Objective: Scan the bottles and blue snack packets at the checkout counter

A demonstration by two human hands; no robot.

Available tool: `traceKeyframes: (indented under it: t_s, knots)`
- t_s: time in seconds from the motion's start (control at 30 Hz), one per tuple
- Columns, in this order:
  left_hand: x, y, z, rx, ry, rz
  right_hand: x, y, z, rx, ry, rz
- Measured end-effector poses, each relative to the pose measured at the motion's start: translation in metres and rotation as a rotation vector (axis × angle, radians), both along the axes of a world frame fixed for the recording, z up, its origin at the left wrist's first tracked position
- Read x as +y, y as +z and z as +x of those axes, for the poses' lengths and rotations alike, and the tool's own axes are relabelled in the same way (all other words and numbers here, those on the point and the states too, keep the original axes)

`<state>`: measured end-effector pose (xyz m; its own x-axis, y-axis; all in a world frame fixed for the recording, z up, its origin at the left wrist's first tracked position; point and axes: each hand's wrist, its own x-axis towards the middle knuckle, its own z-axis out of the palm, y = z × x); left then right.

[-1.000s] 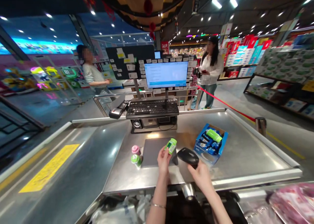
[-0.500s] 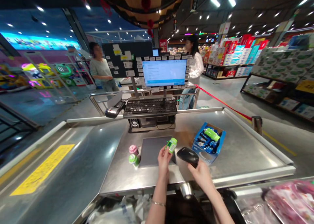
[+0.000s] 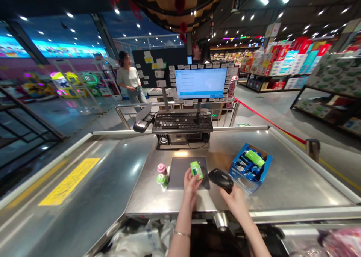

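Observation:
My left hand (image 3: 191, 185) is closed on a small green pack (image 3: 196, 170), held over the dark pad (image 3: 177, 172) on the steel checkout counter (image 3: 282, 182). Just to its right, my right hand (image 3: 235, 198) grips a black handheld scanner (image 3: 220, 178) whose head points toward the pack. A pink pack (image 3: 161, 168) and a green pack (image 3: 161, 179) stand at the pad's left edge. An open blue box (image 3: 251, 167) of blue packs, with one green pack (image 3: 254, 158) on top, sits to the right.
A keyboard (image 3: 182, 122), a lit monitor (image 3: 200, 83) and a card reader (image 3: 142, 124) stand at the counter's far edge. A yellow strip (image 3: 70, 180) marks the belt on the left. A person (image 3: 129, 80) stands beyond; a red rope (image 3: 267, 120) runs right. Plastic bags (image 3: 141, 242) lie below.
My left hand has turned the green pack more upright, facing the scanner. The view has shifted a little rightward; the people behind the register have moved left.

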<state>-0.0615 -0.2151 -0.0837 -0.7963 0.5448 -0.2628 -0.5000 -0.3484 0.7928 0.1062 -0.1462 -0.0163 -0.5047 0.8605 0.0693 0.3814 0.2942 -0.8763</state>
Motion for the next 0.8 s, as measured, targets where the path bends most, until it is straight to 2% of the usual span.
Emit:
traceKeyframes:
  t_s: [0.07, 0.17, 0.27, 0.33, 0.4, 0.5, 0.67, 0.8]
  knots:
    - [-0.008, -0.007, -0.013, 0.245, 0.122, -0.192, -0.005, -0.003, -0.008, -0.008, 0.011, -0.012]
    - [-0.023, -0.012, -0.037, 0.739, 0.238, -0.591, -0.012, -0.005, -0.018, -0.014, 0.035, -0.035]
    - [-0.034, -0.008, -0.058, 1.128, 0.239, -0.973, -0.016, -0.006, -0.024, 0.004, 0.044, -0.054]
    - [-0.038, -0.002, -0.069, 1.289, 0.23, -1.168, -0.016, -0.007, -0.026, 0.002, 0.046, -0.061]
    - [-0.039, 0.003, -0.078, 1.38, 0.234, -1.292, -0.014, -0.01, -0.027, -0.003, 0.037, -0.06]
    - [-0.039, 0.006, -0.086, 1.408, 0.294, -1.351, -0.009, -0.013, -0.026, -0.012, 0.018, -0.054]
    - [-0.044, 0.003, -0.101, 1.398, 0.449, -1.285, -0.004, -0.014, -0.023, -0.029, -0.002, -0.044]
    - [-0.047, 0.005, -0.111, 1.402, 0.482, -1.275, -0.001, -0.014, -0.02, -0.011, 0.0, -0.026]
